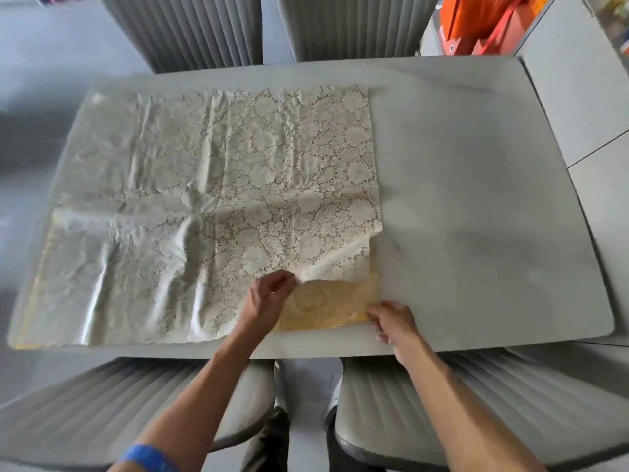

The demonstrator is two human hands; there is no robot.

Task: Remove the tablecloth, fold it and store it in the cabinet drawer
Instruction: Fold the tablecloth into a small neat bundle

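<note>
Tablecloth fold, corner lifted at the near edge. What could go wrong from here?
1. The left hand pinches only the top layer of the tablecloth while the right hand holds the yellow lower layer's corner; the layers may end up misaligned.
2. The cloth is already creased on the left side; folding over that could lock in wrinkles.
3. Its left edge lies at the table edge and could slide off if pulled.

You have a grey table (476,185) before you, with two ribbed grey chairs (183,28) drawn up at its far edge and two more (510,396) at the near edge. Orange boxes (483,22) stand at upper right beyond the table.
</note>
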